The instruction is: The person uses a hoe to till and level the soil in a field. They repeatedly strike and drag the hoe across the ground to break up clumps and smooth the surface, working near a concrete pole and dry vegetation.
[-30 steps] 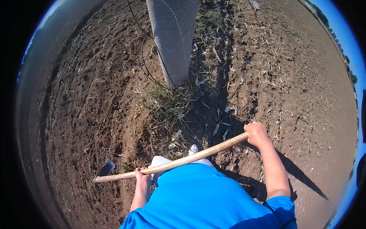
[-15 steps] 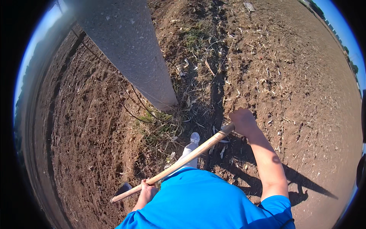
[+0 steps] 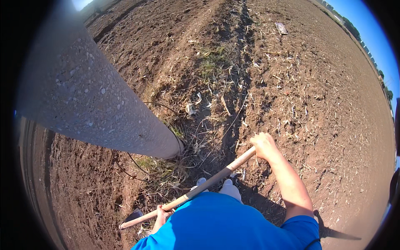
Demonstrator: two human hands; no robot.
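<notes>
A hoe with a long pale wooden handle (image 3: 211,182) slants across the front of my body, low at the left and higher at the right. My right hand (image 3: 263,145) is closed round its upper end. Lower down, my left hand (image 3: 161,215) grips the shaft close to the head. The dark metal hoe blade (image 3: 134,215) sits beside the lower end of the handle, above brown soil. Part of the handle's middle passes in front of my white shoes (image 3: 228,182).
A thick concrete pole (image 3: 112,104) rises from the ground at the left, with thin dark wires (image 3: 131,166) by its base. Dry grass (image 3: 160,168) surrounds its foot. Ploughed soil with straw scraps (image 3: 308,112) spreads to the right. A flat pale piece (image 3: 281,28) lies farther off.
The pole now stands nearer and lower in view, and its base has shifted left. A second shoe has come into sight. Both hands keep hold of the hoe.
</notes>
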